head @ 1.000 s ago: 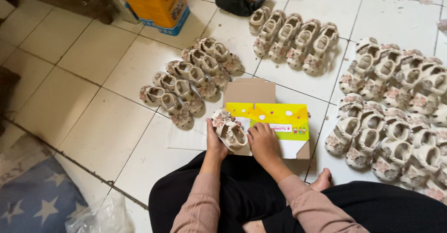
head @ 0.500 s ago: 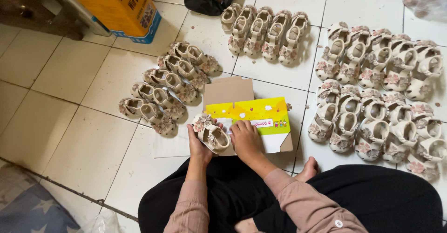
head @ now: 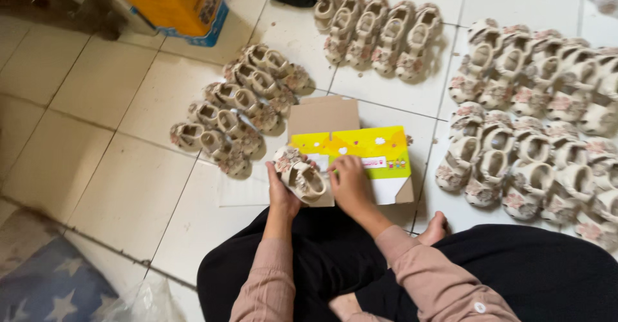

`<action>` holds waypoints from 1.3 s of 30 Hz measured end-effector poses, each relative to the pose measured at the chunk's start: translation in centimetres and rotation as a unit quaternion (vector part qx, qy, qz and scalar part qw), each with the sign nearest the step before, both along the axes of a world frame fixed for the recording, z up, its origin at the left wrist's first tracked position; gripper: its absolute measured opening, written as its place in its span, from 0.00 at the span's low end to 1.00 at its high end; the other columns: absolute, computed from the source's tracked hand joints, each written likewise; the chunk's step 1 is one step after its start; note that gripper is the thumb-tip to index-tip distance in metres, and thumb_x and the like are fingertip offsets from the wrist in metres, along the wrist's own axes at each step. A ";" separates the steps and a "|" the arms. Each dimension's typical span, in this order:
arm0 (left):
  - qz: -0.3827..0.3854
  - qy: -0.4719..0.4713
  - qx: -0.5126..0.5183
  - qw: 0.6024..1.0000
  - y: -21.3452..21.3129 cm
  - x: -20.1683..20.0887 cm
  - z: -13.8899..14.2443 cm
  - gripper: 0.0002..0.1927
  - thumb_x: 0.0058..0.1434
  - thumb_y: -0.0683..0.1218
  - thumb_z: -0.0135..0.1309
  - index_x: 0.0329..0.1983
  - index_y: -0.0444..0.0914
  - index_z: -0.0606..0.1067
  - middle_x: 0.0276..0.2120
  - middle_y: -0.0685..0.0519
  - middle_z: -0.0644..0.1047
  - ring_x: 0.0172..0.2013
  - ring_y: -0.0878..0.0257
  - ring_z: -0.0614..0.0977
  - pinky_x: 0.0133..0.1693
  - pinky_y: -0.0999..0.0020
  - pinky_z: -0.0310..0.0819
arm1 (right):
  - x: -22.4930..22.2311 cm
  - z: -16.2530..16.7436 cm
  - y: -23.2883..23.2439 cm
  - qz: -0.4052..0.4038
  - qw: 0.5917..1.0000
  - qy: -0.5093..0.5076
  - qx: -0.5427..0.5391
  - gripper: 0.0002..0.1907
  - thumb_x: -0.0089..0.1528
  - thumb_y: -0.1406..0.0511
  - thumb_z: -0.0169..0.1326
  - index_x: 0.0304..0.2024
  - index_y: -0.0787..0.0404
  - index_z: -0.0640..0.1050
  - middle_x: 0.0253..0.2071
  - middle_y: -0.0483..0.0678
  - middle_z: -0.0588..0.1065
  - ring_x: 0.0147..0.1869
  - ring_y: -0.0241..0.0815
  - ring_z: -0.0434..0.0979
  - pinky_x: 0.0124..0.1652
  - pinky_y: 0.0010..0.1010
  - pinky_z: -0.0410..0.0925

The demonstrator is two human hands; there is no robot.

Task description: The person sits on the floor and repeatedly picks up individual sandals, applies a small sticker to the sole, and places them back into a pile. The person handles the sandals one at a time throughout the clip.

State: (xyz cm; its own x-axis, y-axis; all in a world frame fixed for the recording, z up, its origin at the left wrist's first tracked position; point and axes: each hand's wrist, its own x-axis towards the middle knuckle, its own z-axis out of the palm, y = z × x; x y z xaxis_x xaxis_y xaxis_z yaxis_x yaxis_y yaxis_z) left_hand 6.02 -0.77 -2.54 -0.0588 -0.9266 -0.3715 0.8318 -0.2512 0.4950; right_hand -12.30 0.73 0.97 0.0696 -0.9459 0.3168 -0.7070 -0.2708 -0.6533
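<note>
Pink long sleeves with a white cuff button, black trousers, bare feet.

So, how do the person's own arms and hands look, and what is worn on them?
Both arms wear long sleeves of a dusty pink cloth, a little creased. The right sleeve has a small pale button near its cuff. The left sleeve shows no button from here. The left hand and right hand are bare: no gloves, and no rings or watch can be made out.
</note>
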 end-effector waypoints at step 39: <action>-0.117 0.028 -0.085 0.989 2.1 -2.0 3.4 0.44 0.74 0.71 0.21 0.72 0.33 0.63 0.61 0.40 0.74 0.59 0.47 0.78 0.61 0.53 0.73 | 0.4 5.0 1.5 0.157 0.987 -0.020 -0.031 0.09 0.61 0.75 0.50 0.43 0.69 0.79 0.76 0.60 0.59 0.77 0.67 0.52 0.73 0.52 0.50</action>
